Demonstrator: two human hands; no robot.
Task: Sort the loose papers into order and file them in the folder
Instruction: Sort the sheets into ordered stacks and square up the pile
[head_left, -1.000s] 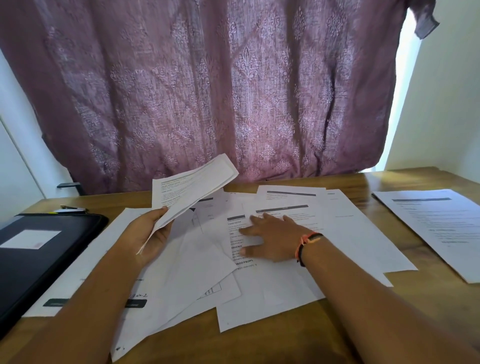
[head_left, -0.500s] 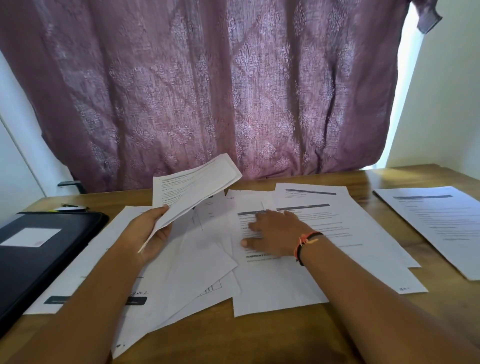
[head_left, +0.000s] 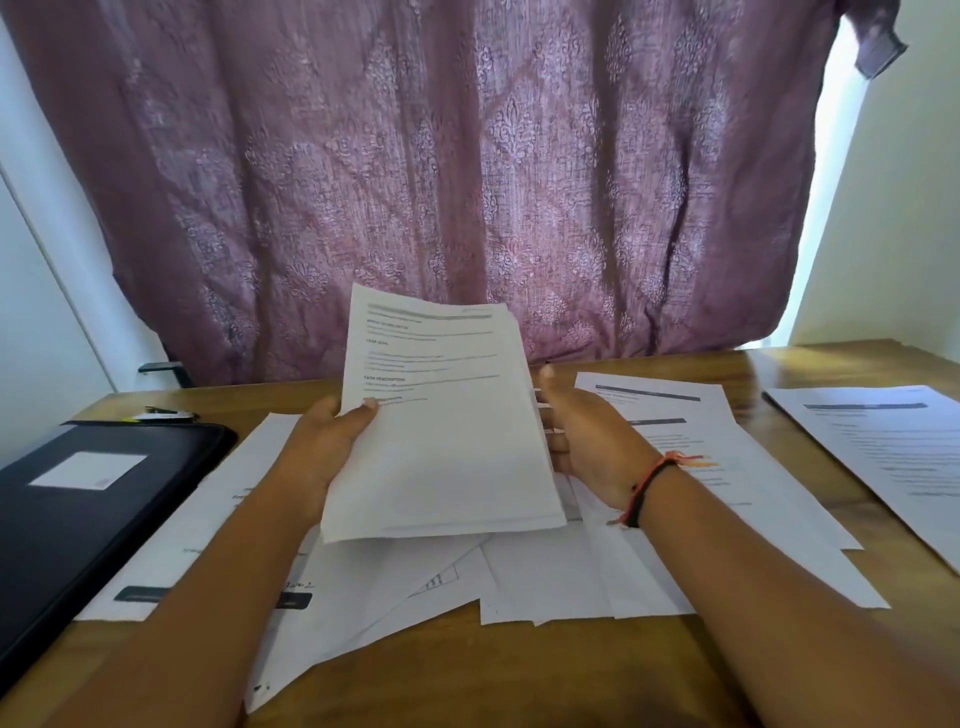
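The left hand (head_left: 332, 447) is pinching the centre-frame stack (head_left: 447, 415), the right hand (head_left: 587, 441) bracing it open-fingered, so it may be fanning out askew.

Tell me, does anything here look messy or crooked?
Yes. The loose papers on the table lie crooked, overlapping at different angles. The held stack, gripped by the left hand, looks fairly squared; nothing looks torn or spilled.

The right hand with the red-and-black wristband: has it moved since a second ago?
Yes. The right hand rose off the loose white sheets on the wooden table to the right edge of the raised white paper stack.
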